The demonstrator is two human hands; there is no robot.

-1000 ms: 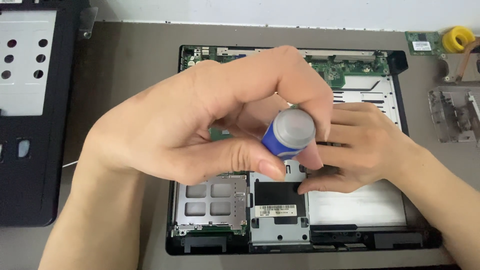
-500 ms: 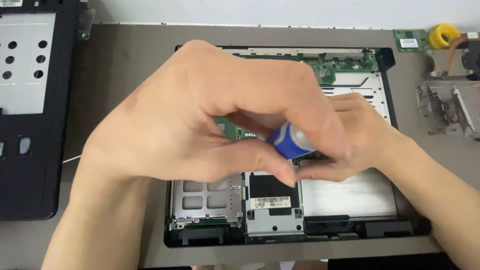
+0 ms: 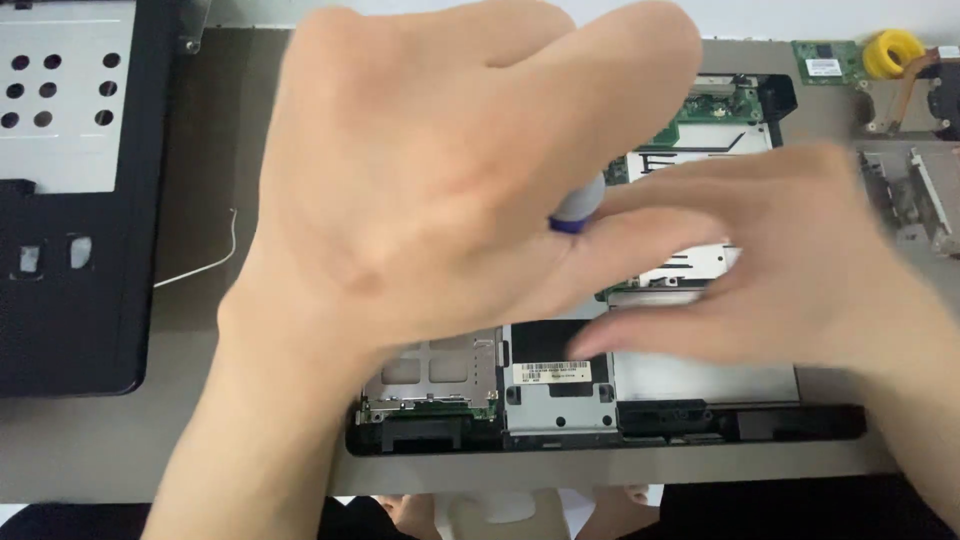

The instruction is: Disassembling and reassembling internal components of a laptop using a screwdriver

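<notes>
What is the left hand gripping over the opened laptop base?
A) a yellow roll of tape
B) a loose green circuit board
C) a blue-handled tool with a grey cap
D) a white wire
C: the left hand closes around a blue-handled tool with a grey cap, seen between its fingers above the opened laptop base, while the yellow roll lies at the far right of the table.

Screwdriver handle (image 3: 578, 207): blue with a grey cap. Circuit board (image 3: 722, 108): green. Laptop frame (image 3: 600, 430): black; tabletop (image 3: 215, 150): grey-brown; tape roll (image 3: 893, 50): yellow.
</notes>
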